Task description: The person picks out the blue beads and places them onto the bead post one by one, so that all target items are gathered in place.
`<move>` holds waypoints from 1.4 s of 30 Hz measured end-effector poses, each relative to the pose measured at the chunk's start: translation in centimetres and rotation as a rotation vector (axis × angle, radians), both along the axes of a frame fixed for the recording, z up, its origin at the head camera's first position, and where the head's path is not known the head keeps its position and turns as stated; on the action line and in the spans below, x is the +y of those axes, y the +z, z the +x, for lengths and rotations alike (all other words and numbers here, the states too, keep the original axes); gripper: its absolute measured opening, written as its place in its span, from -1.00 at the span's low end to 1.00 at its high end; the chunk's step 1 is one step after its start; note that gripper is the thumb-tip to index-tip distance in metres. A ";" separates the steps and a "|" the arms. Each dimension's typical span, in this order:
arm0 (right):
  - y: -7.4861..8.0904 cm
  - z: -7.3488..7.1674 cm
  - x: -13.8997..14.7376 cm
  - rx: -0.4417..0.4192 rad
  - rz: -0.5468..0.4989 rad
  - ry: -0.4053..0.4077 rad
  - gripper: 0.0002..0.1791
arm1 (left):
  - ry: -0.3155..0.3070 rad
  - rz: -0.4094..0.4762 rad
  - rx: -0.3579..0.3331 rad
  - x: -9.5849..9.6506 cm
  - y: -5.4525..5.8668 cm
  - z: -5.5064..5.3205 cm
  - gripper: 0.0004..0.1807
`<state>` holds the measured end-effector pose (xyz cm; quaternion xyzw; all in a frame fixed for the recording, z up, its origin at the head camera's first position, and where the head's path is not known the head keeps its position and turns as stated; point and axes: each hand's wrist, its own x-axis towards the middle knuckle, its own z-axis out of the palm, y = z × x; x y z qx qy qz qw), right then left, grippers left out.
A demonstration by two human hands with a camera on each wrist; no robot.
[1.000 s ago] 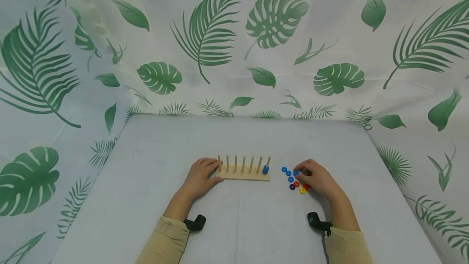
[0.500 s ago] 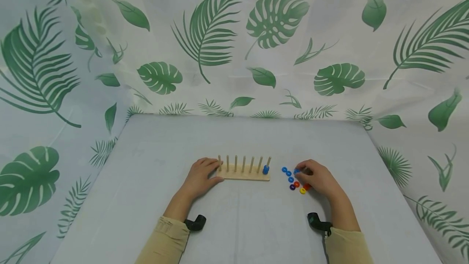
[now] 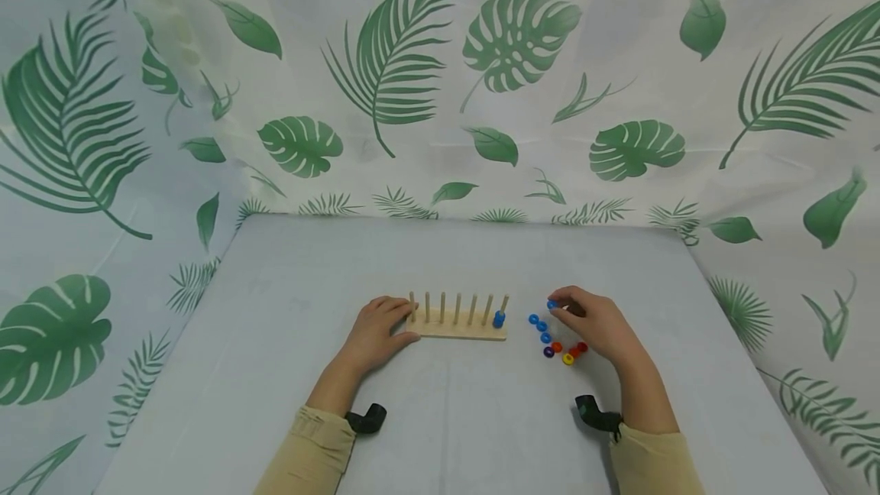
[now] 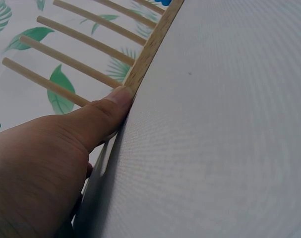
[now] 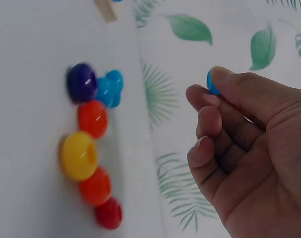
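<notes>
A wooden peg board (image 3: 457, 331) with several upright pegs stands on the table. Blue beads (image 3: 498, 319) are stacked on its rightmost peg. My left hand (image 3: 374, 334) grips the board's left end; the left wrist view shows the thumb (image 4: 108, 106) along the base's front edge, the other fingers mostly hidden. To the right, my right hand (image 3: 596, 323) pinches a ring-shaped blue bead (image 3: 552, 304) between thumb and fingertip, raised above the table. In the right wrist view only a sliver of that blue bead (image 5: 211, 84) shows.
Loose beads lie below and left of my right hand: several blue ones (image 3: 542, 326), a purple one (image 3: 548, 352), a yellow one (image 3: 567, 359), and orange (image 3: 556, 347) and red ones (image 3: 582, 347). A white cloth (image 3: 440, 403) covers the table; a leaf-patterned curtain (image 3: 426, 159) hangs behind.
My right hand has lifted from the bead group and moved slightly away from me, taking up a blue bead. The red bead beneath it now shows. My left hand and the board stay put.
</notes>
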<state>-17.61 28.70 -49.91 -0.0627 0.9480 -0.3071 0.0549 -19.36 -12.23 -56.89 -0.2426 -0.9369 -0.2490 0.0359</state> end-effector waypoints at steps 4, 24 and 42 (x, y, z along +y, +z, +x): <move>1.2 -0.2 -1.0 0.035 -0.029 0.036 -0.68 | 0.000 0.002 -0.014 -0.1 0.1 0.0 -0.36; 2.4 -1.1 -4.1 0.126 -0.115 0.130 -0.70 | -0.003 0.032 0.037 0.0 -0.2 0.0 -0.35; 2.7 -1.2 -6.4 0.082 -0.210 0.159 -0.73 | -0.005 0.021 0.018 -0.1 -0.3 -0.1 -0.35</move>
